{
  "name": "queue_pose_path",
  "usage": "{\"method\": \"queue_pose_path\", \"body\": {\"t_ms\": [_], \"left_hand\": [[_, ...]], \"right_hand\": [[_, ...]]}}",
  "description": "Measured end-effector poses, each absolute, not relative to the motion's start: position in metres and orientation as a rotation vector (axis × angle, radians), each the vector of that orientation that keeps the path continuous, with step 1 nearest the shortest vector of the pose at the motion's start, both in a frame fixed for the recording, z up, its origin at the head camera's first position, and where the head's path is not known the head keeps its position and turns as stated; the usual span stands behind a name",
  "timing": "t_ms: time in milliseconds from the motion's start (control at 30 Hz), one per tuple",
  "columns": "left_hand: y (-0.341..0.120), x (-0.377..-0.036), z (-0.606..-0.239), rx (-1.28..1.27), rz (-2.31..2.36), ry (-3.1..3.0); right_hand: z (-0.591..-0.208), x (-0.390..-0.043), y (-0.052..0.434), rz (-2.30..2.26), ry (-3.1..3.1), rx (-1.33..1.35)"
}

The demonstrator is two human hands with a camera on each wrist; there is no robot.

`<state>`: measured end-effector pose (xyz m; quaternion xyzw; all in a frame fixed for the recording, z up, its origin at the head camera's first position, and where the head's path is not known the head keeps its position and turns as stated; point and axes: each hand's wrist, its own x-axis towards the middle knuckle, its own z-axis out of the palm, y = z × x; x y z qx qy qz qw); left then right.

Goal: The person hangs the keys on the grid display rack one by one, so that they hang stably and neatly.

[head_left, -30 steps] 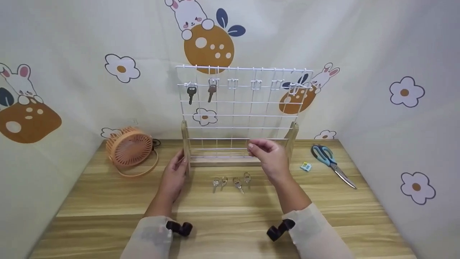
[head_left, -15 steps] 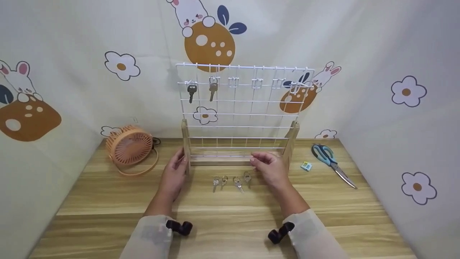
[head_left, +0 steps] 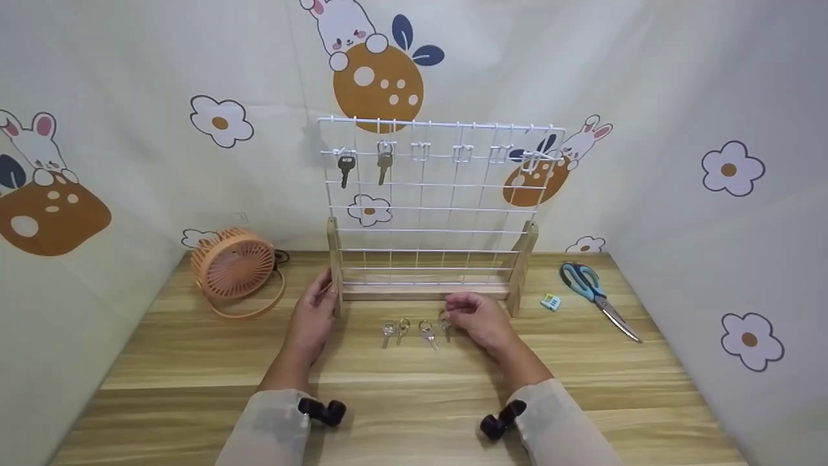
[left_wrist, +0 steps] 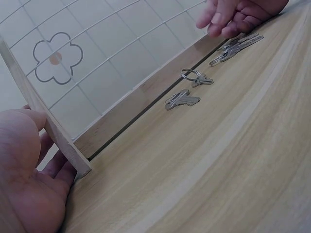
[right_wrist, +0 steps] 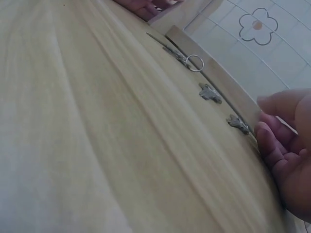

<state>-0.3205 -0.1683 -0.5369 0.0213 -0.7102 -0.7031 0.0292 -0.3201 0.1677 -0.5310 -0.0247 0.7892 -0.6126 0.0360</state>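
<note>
Hands at rack with hung keys

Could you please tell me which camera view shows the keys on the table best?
The head view: there the keys lie in four separate spots, though the right hand partly covers the rightmost. The left wrist view shows them closer up, but the two farthest spots overlap; the right wrist view also runs its two farthest together.

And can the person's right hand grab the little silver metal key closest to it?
Probably yes: the right hand is close beside that silver key and looks empty, and nothing seems to stand between them.
</note>
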Motion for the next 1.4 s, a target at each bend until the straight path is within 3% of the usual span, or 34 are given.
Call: {"method": "queue_pose_path", "body": {"t_ms": [900,1400], "left_hand": [[-0.1688,-0.3216,-0.5378,0.088,-2.196,-2.19],[-0.1692,-0.3203,-0.5362,0.097,-2.194,-2.198]], "right_hand": [[-0.5275,-0.3181,0.1703,-1.428,2.662,-0.442],[-0.5301,-0.3206,0.1744,-1.57,2.611,-0.273]]}}
